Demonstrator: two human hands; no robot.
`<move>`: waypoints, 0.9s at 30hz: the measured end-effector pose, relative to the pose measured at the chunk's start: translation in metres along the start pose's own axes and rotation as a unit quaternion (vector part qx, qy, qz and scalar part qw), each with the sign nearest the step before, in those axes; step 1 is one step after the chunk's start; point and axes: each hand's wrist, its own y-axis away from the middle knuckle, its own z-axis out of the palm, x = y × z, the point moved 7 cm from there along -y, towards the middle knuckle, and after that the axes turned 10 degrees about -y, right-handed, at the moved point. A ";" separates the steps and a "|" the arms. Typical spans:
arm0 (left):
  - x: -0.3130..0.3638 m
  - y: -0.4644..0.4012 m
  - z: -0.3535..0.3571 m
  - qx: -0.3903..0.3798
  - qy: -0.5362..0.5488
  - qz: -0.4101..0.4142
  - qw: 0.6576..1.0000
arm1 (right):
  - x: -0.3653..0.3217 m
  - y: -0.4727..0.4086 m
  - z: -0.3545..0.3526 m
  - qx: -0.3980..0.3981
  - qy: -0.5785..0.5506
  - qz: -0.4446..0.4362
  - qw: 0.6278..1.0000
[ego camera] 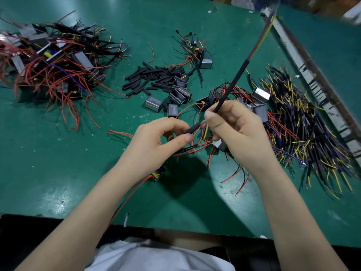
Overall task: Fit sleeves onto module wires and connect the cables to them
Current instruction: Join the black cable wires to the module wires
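My left hand (160, 137) pinches a short black sleeve (192, 129) between thumb and fingers, with thin red module wires (197, 147) running under it. My right hand (236, 130) grips a long black cable (232, 85) that rises up and to the right, with blue and yellow cores showing at its far end. The cable's near end meets the sleeve between the two hands. A small module (158, 174) with a yellow part lies below my left wrist, its red wire trailing toward the table's front edge.
A heap of black sleeves (154, 79) lies in the middle. Finished modules with red wires (52, 65) pile at the left. Grey module boxes (154, 103) sit behind the hands. Black cables with yellow and blue cores (304, 124) heap at the right, beside a metal rail (304, 69).
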 end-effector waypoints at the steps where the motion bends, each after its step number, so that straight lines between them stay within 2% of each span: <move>1: 0.001 0.000 0.000 -0.001 0.000 0.001 1.000 | 0.002 0.000 -0.002 0.011 -0.011 0.008 1.000; 5: 0.003 0.001 0.000 0.003 -0.002 -0.009 1.000 | 0.004 0.005 -0.003 0.029 -0.019 0.007 0.999; 15: 0.003 -0.001 -0.003 0.031 -0.030 -0.067 0.997 | 0.000 0.007 -0.002 -0.033 0.063 -0.033 0.997; 21: 0.012 -0.003 -0.004 0.032 -0.027 -0.040 0.998 | 0.001 0.005 0.001 -0.044 0.105 -0.042 0.993; 27: 0.005 -0.005 0.002 0.030 0.011 -0.058 0.998 | 0.001 0.005 0.000 -0.019 0.075 -0.038 0.996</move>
